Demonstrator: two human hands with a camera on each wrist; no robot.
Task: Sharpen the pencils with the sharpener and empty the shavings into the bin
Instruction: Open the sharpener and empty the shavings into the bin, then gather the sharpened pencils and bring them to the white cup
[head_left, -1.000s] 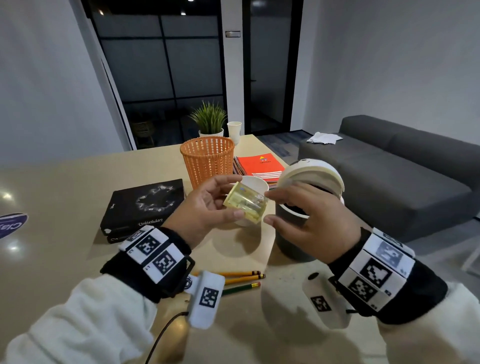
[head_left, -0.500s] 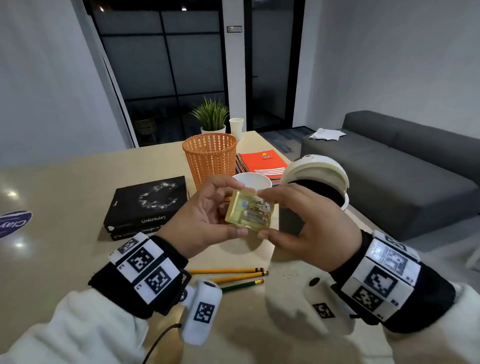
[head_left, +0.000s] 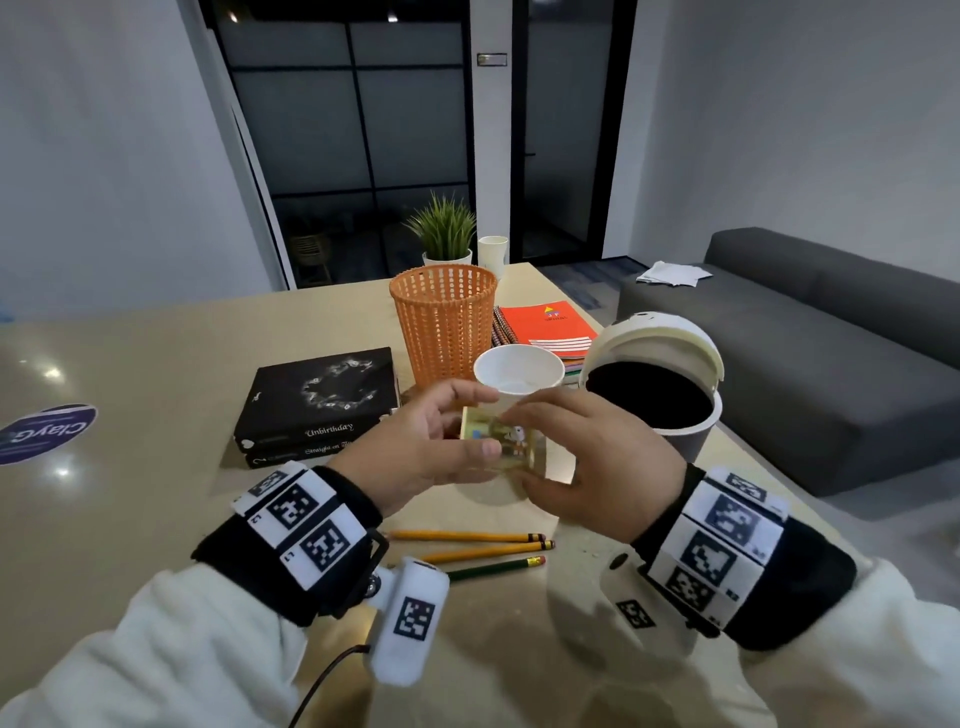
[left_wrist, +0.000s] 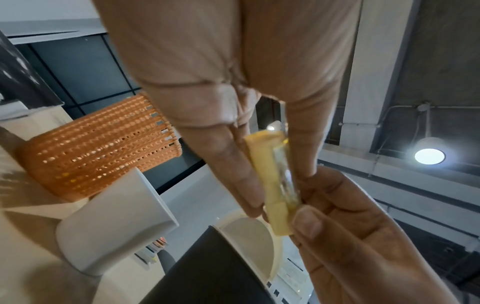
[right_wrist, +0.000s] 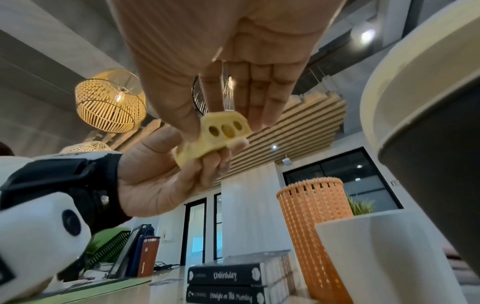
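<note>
Lowered and turned label-up now, the sharpener (head_left: 503, 439) sits pinched between left hand (head_left: 415, 457) and right hand (head_left: 597, 462), looking light, rigid, slick plastic, best gripped by its edges.

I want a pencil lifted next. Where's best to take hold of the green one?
Pinch the green pencil mid-shaft, from above. It lies flat on the table, nearest of three pencils, eraser pointing right, with a gap beside the next one for fingers.

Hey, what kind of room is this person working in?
Probably an office lounge or meeting room: a long table with books and a notebook, a grey sofa beside it, and dark glass partition doors behind.
</note>
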